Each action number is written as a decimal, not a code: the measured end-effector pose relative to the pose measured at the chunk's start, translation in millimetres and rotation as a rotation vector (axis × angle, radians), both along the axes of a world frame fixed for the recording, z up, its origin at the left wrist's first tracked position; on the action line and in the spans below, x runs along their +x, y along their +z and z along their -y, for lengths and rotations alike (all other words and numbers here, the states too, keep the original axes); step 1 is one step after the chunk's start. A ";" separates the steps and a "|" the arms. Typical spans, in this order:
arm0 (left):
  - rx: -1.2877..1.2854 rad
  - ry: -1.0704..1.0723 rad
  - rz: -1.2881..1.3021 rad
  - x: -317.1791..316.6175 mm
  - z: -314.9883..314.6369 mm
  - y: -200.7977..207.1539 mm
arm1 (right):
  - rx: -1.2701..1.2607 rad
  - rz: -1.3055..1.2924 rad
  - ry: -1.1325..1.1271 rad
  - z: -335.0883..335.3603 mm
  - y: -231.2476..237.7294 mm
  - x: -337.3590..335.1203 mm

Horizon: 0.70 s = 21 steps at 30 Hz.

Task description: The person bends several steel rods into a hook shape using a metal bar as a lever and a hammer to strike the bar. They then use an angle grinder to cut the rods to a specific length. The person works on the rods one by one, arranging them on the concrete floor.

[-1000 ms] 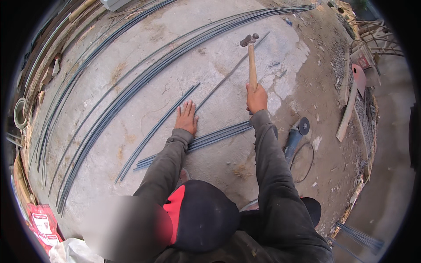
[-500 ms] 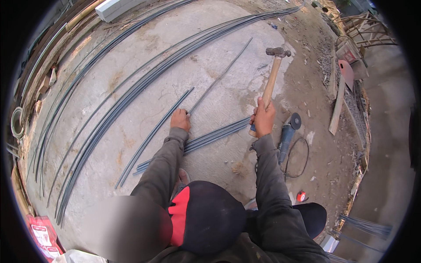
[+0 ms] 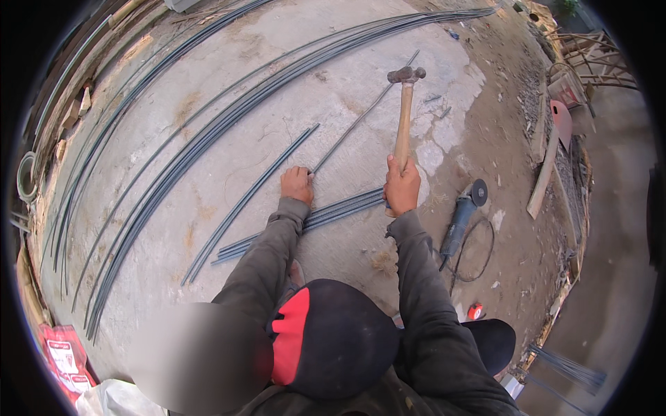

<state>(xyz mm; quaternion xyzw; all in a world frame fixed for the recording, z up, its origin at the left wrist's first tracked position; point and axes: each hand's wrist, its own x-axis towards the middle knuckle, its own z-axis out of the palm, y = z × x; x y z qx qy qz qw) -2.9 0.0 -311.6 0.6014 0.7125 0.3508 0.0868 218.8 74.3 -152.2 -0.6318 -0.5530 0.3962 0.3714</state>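
Note:
My left hand (image 3: 297, 184) is closed around the near end of a thin steel rod (image 3: 354, 128), which slants away to the far right along the concrete. My right hand (image 3: 402, 187) grips the wooden handle of a ball-peen hammer (image 3: 403, 128). In this view the hammer's head overlaps the far part of the rod; whether they touch I cannot tell. Two shorter rods (image 3: 253, 201) lie just left of my left hand. A bundle of cut rods (image 3: 340, 213) runs under my left forearm toward my right hand.
Long rods (image 3: 201, 142) curve across the slab on the left. An angle grinder (image 3: 458, 220) with its cord lies at right, above a red tape measure (image 3: 475, 311). A pink saw handle (image 3: 561, 123) and wooden boards edge the far right. A red bag (image 3: 66, 360) sits lower left.
The hammer has swung left in my right hand, from right of the rod to across its far part. My left hand keeps its hold on the rod. The view has shifted slightly.

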 end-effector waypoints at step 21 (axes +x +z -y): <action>0.071 -0.207 -0.048 -9.6 -3.7 14.4 | -0.047 0.089 -0.056 12.2 -54.0 14.9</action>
